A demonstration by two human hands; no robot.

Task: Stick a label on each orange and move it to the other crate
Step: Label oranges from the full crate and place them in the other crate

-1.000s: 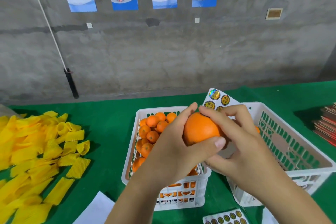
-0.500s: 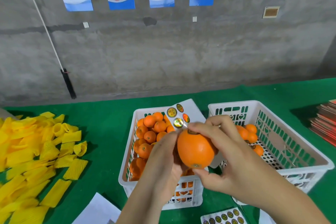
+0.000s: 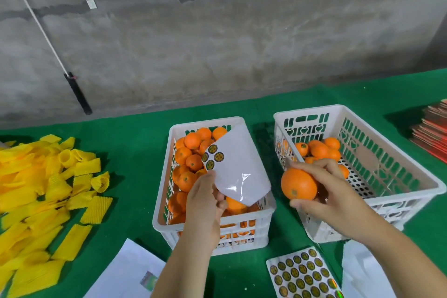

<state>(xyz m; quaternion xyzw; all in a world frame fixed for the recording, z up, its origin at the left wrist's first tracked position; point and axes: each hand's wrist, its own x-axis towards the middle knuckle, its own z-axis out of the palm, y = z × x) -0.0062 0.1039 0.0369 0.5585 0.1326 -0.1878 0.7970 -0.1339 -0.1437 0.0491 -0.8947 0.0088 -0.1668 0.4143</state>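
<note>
Gripping the orange (image 3: 298, 184), the right hand (image 3: 331, 195) hovers at the right crate's (image 3: 396, 164) rim (left hand (image 3: 205, 203) pinches label sheet (image 3: 238, 172)).

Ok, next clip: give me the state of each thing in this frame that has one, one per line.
Left hand: holds the sticker sheet.
Sticker sheet: curled, mostly peeled, four labels left.
Right hand: grips an orange.
Held orange: lifted at the right crate's near corner.
Left crate: nearly full of oranges.
Right crate: a few oranges at the far end.
Second sticker sheet: flat on the table, full of labels.
</note>
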